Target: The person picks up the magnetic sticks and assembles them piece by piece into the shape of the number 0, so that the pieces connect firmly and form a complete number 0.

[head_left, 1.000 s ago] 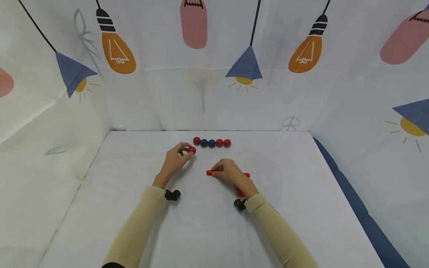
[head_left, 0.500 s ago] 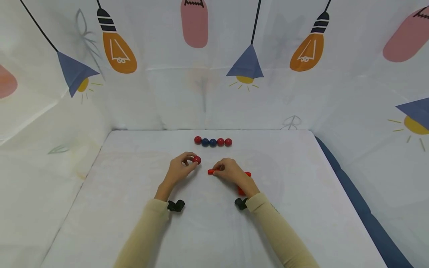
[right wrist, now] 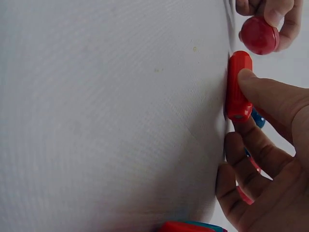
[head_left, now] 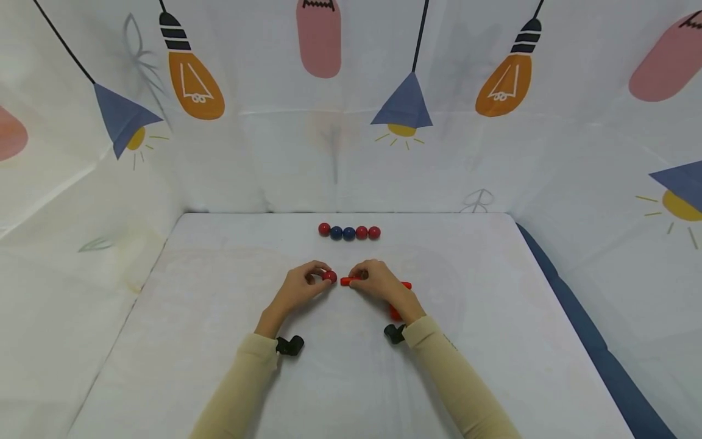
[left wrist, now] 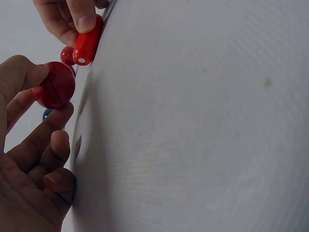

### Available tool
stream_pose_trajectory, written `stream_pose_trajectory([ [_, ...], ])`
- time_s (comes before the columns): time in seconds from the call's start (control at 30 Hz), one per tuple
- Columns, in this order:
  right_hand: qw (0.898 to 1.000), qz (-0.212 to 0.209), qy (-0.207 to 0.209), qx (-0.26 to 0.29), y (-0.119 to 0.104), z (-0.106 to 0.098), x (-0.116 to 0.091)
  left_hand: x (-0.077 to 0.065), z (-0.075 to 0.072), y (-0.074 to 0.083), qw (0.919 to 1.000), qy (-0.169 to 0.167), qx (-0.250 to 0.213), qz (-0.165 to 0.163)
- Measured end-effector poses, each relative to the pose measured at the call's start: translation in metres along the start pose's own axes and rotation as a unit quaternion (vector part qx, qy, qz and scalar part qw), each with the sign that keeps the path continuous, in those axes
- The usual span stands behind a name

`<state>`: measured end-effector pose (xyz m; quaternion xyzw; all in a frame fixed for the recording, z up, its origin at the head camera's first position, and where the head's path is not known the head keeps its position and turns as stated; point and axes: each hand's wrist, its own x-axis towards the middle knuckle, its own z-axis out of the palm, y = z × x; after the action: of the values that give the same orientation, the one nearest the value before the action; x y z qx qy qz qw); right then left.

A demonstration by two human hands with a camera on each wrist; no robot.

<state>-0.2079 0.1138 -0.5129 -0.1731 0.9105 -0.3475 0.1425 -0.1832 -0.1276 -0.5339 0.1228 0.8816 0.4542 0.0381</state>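
Observation:
My left hand [head_left: 300, 286] pinches a red ball [head_left: 329, 277] between thumb and fingers; a seam line runs round the ball [left wrist: 57, 87] in the left wrist view. Just right of it, my right hand [head_left: 378, 281] pinches a short red rod [right wrist: 239, 89] by thumb and fingertips. A pale, metal-looking dot marks the end of that rod [left wrist: 88, 42], which points at the ball. A small gap separates the two. Close to the table lie the right hand's other fingers [right wrist: 246, 164].
Behind the hands, several balls stand in a row, red and dark blue, including a blue ball [head_left: 336, 233] and a red ball [head_left: 374, 233]. More red pieces [head_left: 395, 313] lie partly hidden under the right wrist. The white table [head_left: 219, 256] ends at a patterned cloth backdrop [head_left: 247, 152].
My left hand has carried the red ball from near the row toward me and to the right, close to the rod's end. The right hand has stayed nearly still with the rod.

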Motion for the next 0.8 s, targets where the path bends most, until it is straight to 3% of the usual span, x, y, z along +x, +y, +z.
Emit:
stream_pose_trajectory([
  [0.3,1.0,0.002,-0.014,-0.01,0.0,-0.0011,0.0002,-0.0019,0.0012,0.001,0.999,-0.003,0.026,0.037],
  [0.8,0.998,-0.023,-0.036,-0.036,-0.0008,-0.0013,0.0019,-0.0012,0.0009,-0.002,0.9997,-0.005,0.021,0.015],
])
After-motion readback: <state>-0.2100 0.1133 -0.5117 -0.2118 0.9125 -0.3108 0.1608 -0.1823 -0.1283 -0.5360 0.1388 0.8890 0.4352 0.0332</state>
